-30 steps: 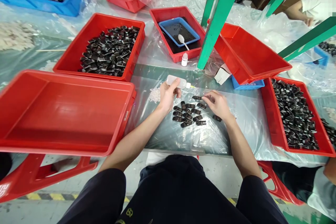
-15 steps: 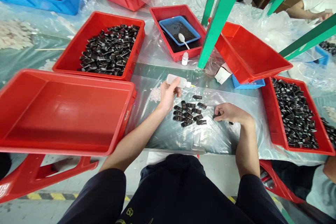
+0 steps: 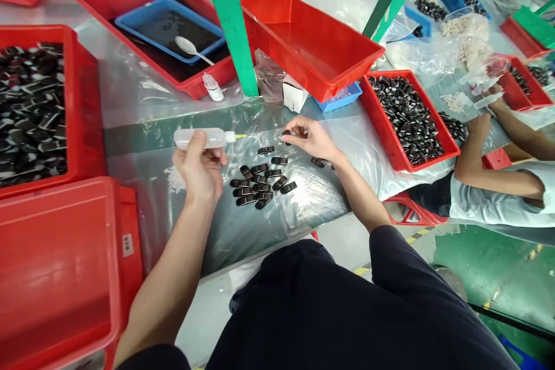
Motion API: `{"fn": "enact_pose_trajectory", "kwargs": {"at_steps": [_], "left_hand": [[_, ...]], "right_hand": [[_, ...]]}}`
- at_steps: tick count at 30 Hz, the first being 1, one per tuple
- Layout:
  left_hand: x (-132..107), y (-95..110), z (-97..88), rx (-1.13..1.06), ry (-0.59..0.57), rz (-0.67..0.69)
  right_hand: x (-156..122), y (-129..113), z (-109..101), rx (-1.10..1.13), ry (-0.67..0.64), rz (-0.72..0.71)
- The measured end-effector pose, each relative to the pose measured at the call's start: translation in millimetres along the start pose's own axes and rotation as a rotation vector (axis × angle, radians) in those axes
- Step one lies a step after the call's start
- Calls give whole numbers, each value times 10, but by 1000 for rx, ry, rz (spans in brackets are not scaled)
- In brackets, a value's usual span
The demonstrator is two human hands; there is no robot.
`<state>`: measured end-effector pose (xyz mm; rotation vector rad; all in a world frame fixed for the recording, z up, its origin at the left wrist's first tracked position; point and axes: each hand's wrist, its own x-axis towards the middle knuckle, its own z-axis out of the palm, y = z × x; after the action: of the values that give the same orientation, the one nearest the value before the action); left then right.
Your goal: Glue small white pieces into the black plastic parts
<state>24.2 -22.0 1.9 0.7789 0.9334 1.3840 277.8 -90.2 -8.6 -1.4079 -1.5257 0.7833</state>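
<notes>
My left hand (image 3: 199,170) is closed around a white squeeze bottle (image 3: 208,138), held nearly level. Its thin yellow tip (image 3: 240,136) points right, toward my other hand. Between thumb and fingers of my right hand (image 3: 309,137) is a small black clip-like piece (image 3: 286,136), mostly hidden by the fingertips. A loose group of similar black pieces (image 3: 260,187) lies on the plastic-covered table between and below the hands. Another black piece (image 3: 318,161) rests under my right wrist. Left of the group, a small heap of white bits (image 3: 175,179) sits beside my left hand.
Red bins of black pieces stand left (image 3: 82,115) and right (image 3: 433,163). Behind are a blue tray (image 3: 130,24) with a white spoon (image 3: 186,45), a small bottle (image 3: 212,88), a green post (image 3: 229,23) and a red bin (image 3: 312,40). A co-worker's arm (image 3: 498,176) is at right.
The view has swung to the right. My right hand has lifted a black piece from the table and brought it closer to the bottle tip. The left hand keeps its hold on the bottle.
</notes>
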Motion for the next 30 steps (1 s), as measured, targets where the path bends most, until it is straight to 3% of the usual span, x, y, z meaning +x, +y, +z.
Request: {"fn": "enact_pose_trajectory", "kwargs": {"at_steps": [9,13,20,26,30], "left_hand": [[3,-23,-33,-16,-33,5],[6,-40,-70,26,-75,-3],[14,-57,-76,54,-88,-6],[18,-28,-90,51,-118,-12],[17,-14,-99,48,-118,-11]], "right_hand": [[-2,-46,80,313,16,161],[0,-57,66,229,34,199],[-39,-57,79,-190,52,156],[-34,-36,108,-204,35,179],[-9,14,118,-81,41,199]]}}
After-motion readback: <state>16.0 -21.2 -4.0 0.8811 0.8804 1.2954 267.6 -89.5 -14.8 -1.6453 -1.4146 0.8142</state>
